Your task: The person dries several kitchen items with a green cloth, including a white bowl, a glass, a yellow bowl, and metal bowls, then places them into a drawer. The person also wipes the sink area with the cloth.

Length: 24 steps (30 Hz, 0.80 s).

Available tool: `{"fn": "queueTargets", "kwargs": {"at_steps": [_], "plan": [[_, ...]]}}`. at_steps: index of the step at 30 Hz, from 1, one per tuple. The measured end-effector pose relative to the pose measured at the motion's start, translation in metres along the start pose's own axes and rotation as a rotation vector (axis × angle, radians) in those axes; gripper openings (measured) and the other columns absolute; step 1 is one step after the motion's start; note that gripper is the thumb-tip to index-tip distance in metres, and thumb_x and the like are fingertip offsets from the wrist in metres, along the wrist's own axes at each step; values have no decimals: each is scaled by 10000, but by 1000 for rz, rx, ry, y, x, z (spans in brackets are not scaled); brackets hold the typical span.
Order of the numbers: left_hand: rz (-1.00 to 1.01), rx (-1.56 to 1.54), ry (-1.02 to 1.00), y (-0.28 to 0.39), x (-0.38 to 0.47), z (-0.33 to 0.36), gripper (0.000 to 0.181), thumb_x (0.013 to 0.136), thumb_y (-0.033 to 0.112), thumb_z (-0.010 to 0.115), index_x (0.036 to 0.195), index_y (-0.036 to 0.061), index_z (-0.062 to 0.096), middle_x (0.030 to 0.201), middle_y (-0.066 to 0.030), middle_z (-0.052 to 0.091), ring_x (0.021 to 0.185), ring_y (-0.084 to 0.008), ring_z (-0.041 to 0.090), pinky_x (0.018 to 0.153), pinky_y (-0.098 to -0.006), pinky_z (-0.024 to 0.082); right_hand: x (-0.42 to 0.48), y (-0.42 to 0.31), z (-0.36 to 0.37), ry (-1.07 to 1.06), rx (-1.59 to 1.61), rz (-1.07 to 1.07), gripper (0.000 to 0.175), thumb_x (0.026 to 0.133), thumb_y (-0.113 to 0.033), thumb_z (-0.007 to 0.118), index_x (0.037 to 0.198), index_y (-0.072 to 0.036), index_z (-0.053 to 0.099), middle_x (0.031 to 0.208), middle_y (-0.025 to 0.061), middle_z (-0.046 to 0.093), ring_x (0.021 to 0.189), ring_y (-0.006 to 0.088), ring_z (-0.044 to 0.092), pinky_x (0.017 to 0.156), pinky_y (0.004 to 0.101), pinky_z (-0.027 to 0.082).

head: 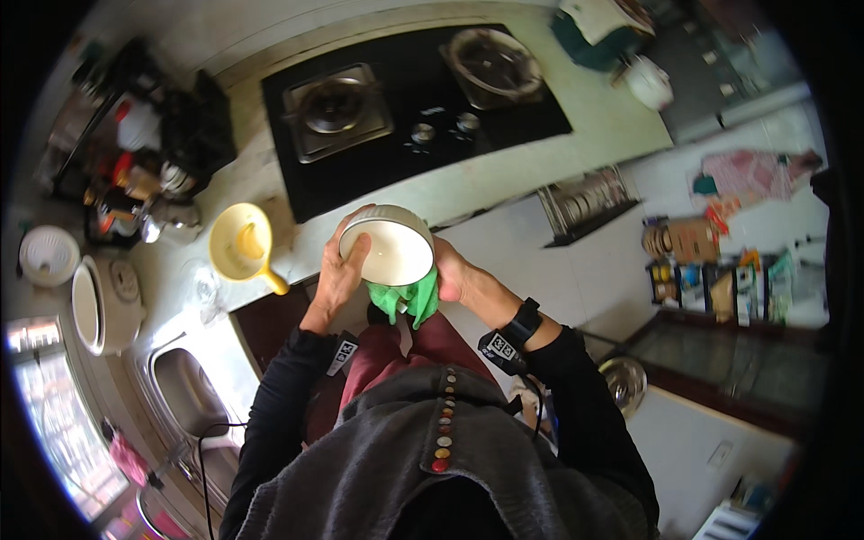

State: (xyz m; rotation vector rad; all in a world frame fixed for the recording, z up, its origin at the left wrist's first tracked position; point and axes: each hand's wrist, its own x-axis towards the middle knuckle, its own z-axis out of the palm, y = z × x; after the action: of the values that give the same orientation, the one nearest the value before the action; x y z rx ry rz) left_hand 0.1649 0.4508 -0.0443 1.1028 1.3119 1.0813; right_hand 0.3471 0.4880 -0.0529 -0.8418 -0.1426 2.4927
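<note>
A white bowl (398, 253) with a ribbed outer wall is held up in front of me, tilted so that its inside shows. My left hand (343, 266) grips its left side, thumb inside the rim and fingers around the outside. Against the bowl's right side lies my right hand (451, 270), its fingers mostly hidden behind the bowl. A green cloth (405, 297) hangs below the bowl beside my right hand; how the hand holds it is hidden.
A black gas hob (418, 175) is set in the pale counter (601, 142) ahead. Left of the bowl stands a yellow handled pan (233, 266); a steel sink (182, 391) lies lower left. An open pull-out rack (587, 206) holds dishes at right.
</note>
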Motion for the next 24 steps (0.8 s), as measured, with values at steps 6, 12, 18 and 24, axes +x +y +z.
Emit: {"fn": "queueTargets", "kwargs": {"at_steps": [6, 12, 18, 24], "plan": [[120, 146, -242, 5, 16, 54, 321, 964, 62, 453, 1277, 58, 526, 1170, -115, 625, 1065, -209, 590, 944, -322, 446, -74, -12, -42, 165, 20, -68, 448, 1004, -306, 308, 1266, 3, 500, 1215, 176, 581, 1048, 315, 596, 867, 492, 519], [269, 330, -429, -4, 32, 141, 368, 927, 27, 477, 1292, 63, 505, 1130, -164, 634, 1078, -271, 609, 952, -325, 448, -157, -39, -110, 255, -63, -186, 407, 999, -314, 392, 1227, -11, 540, 1135, 147, 622, 971, 285, 628, 819, 436, 531], [79, 300, -362, -34, 49, 245, 363, 927, 48, 491, 1288, 17, 491, 1082, -133, 654, 998, -222, 615, 897, -292, 466, -275, -82, -212, 486, -1295, -438, 267, 828, -64, 562, 1090, -11, 566, 1043, 119, 643, 909, 226, 638, 781, 372, 514], [-226, -165, -210, -68, 53, 360, 333, 904, 73, 571, 1217, -40, 550, 1046, -57, 638, 920, -125, 577, 825, -257, 466, -321, -99, -280, 632, -1397, -564, 422, 744, -27, 525, 1152, -126, 553, 1015, 163, 614, 920, 313, 599, 750, 376, 490]]}}
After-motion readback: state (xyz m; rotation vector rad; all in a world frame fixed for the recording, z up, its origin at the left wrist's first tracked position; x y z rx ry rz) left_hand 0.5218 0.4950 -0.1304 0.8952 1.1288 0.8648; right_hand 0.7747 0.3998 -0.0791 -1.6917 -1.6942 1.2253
